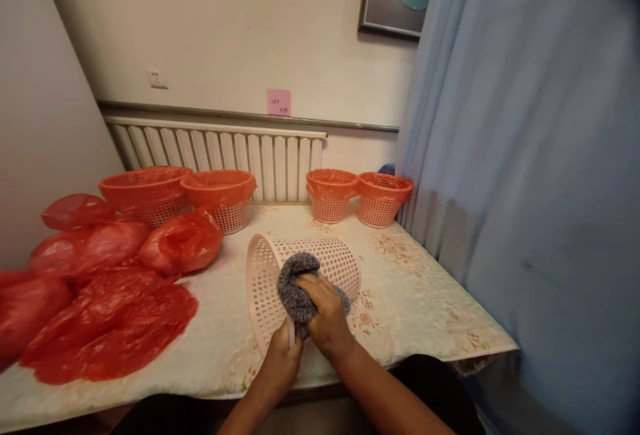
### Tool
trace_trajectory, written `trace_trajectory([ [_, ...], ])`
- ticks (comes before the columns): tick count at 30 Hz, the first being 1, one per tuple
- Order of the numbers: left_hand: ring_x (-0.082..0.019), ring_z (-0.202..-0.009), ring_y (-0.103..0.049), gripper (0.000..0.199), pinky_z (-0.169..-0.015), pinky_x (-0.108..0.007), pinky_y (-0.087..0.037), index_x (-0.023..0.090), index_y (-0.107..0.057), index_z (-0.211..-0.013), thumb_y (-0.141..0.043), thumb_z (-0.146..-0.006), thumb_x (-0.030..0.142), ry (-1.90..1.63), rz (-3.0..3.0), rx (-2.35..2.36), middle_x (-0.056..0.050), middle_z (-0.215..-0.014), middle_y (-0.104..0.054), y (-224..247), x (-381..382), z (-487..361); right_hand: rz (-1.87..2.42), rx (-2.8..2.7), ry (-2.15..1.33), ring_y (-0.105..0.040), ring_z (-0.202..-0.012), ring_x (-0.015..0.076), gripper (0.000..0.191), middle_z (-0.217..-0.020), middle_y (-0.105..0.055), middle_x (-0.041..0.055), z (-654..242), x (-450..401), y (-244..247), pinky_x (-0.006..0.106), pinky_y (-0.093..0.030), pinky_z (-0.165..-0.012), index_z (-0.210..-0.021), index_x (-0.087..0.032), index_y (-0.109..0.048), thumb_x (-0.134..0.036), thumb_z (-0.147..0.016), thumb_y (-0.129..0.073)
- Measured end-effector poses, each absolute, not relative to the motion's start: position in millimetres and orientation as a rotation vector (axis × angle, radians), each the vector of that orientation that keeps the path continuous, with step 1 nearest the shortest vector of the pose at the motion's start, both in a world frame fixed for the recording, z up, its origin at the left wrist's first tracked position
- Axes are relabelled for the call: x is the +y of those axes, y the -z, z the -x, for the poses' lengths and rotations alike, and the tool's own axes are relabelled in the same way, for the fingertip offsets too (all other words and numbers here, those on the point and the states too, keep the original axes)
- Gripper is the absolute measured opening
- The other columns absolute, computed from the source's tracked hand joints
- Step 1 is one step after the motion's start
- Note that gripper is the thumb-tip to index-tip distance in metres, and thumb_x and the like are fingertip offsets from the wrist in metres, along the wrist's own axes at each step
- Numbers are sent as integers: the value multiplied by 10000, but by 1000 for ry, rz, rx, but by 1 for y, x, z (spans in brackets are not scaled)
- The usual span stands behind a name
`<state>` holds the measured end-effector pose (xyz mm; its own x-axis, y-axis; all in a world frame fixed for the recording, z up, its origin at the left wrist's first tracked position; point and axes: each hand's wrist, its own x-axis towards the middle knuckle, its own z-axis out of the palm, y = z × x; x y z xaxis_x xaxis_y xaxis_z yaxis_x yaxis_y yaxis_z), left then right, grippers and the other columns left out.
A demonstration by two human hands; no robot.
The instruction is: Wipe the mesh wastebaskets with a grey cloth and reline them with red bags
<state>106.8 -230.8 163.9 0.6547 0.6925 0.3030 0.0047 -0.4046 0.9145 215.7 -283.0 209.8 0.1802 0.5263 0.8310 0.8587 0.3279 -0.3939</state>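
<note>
A pale pink perforated plastic wastebasket (pixel 340 258) lies on its side on the table, its wide mouth turned to the left. My left hand (pixel 283 358) is closed around the near edge of its rim. Over the basket's near side, my right hand (pixel 326 315) presses a grey cloth (pixel 295 288) against the rim and wall, fingers curled into the fabric. Part of the cloth hangs inside the mouth. The fingertips of my left hand are partly hidden behind the rim and the cloth.
Red plastic bags (pixel 115 328) are heaped at the left. Bag-lined baskets stand at the back: one basket (pixel 223 218) with another beside it at left, and a pair with one basket (pixel 330 208) at right. A blue curtain (pixel 500 155) borders the flowered tablecloth (pixel 425 301).
</note>
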Motion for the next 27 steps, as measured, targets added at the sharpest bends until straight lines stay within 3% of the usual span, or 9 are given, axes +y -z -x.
trace_trajectory([
  [6,-270,-1179,-573,370,-1092,-447,-358,190,-674,-1106,-511,-845,395,-717,-1877,580,-93,-1180,-688,-144,-223,-100,1497,-1334,454,-573,-1104,203,526,-1151,-655,55,-318,-262,-193,398,-443,-994,-1124,-196,-635,-1,-682,-427],
  [11,-282,-1172,-577,361,-1112,-463,-323,203,-688,-1098,-548,-824,392,-605,-1942,594,-96,-1210,-674,-131,-225,-98,1585,-1083,429,-589,-1069,211,560,-1145,-654,58,-365,-267,-174,400,-454,-965,-1166,-174,-613,-27,-675,-387],
  [16,-293,-1216,-544,502,-1111,-454,-327,152,-633,-1153,-679,-716,395,-668,-1744,675,-126,-1247,-647,-167,-223,-115,1619,-988,367,-585,-1084,213,612,-1150,-657,45,-362,-269,-165,373,-434,-983,-1152,-193,-628,-22,-620,-380],
  [19,-279,-1115,-616,546,-1010,-435,-441,102,-581,-1179,-623,-771,463,-773,-1468,665,-153,-1192,-667,-202,-217,-132,1606,-956,356,-583,-1091,220,606,-1158,-654,50,-357,-266,-166,375,-436,-981,-1164,-197,-621,-25,-629,-393],
  [22,-263,-1007,-663,486,-929,-414,-494,88,-589,-1153,-594,-798,419,-735,-1406,630,-140,-1121,-696,-220,-218,-145,1570,-992,353,-574,-1116,221,617,-1180,-643,45,-345,-267,-173,376,-428,-1000,-1174,-208,-615,-14,-628,-403],
  [27,-267,-1075,-619,247,-1027,-423,-421,135,-690,-944,-590,-774,284,-707,-1673,604,-67,-963,-742,-207,-240,-149,1338,-1282,306,-578,-1118,201,478,-1166,-652,44,-291,-287,-205,359,-421,-1022,-1166,-214,-614,-51,-742,-466],
])
